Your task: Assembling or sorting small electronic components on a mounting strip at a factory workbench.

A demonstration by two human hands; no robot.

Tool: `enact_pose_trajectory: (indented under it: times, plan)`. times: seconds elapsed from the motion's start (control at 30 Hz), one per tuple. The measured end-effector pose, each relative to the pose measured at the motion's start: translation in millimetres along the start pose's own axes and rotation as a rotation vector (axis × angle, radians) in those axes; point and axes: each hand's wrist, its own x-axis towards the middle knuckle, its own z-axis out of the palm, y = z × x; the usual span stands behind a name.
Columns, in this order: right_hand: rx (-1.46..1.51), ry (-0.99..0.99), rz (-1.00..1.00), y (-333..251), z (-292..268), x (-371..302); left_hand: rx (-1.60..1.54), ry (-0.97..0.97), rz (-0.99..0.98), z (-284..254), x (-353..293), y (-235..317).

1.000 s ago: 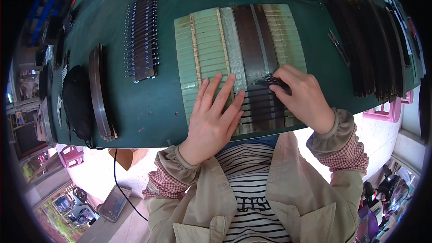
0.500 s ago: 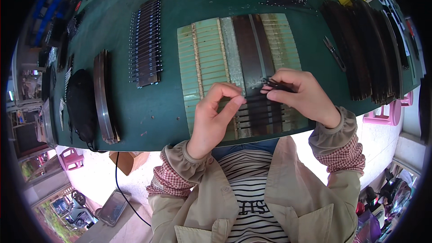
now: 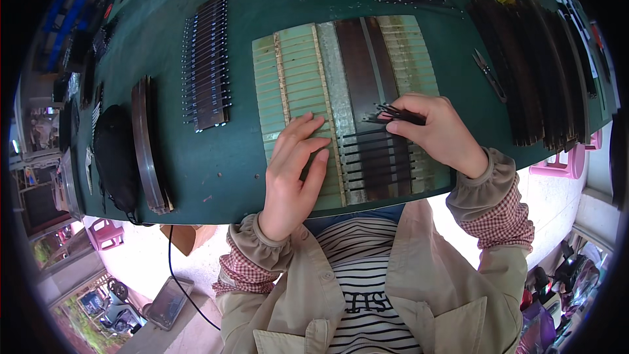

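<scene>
- The right hand (image 3: 438,130) is closing its thumb and fingers on a bundle of thin black rods (image 3: 405,116), their ends pointing left over the board, perhaps so that single rods are staying easy to reach.
- The left hand (image 3: 291,170) is hovering or resting over the left part of the board, its thumb and fingers apart and seemingly holding nothing; whether it is touching the surface, I cannot tell.
- The pale green ridged board (image 3: 301,62) is lying on the green tabletop (image 3: 226,157) right before the person, its crosswise lines probably serving to space things evenly.
- A dark brown strip (image 3: 354,59) is running lengthwise along the board, presumably so that rods can be crossing it squarely.
- A row of black rods (image 3: 377,162) is lying across the strip's near end, parallel and spaced apart.
- Snips (image 3: 490,77) are lying right of the board, likely for easy reach.
</scene>
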Motion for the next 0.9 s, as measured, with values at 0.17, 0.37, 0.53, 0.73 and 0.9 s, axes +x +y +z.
enact_pose_trajectory:
  times: [0.17, 0.37, 0.53, 0.73, 0.9]
  plan:
    - [-0.076, 0.044, -0.062, 2.8, 7.5, -1.7, 0.098, -0.069, 0.05, 2.0, 0.0, 4.1]
    - [-0.326, 0.115, -0.08, -9.4, 12.4, -7.4, 0.389, -0.169, 0.199, 8.2, 5.3, 12.0]
    - [-0.209, 0.1, -0.048, -5.6, -12.4, -9.5, 0.195, -0.129, 0.119, 0.3, 3.2, 13.5]
    - [0.072, -0.14, -0.106, -21.6, -5.5, -1.1, -0.444, -0.097, -0.143, 14.0, 15.3, 2.4]
    - [0.081, -0.072, -0.036, -8.3, -10.4, 2.6, -0.201, -0.053, -0.042, 1.8, 15.0, -2.5]
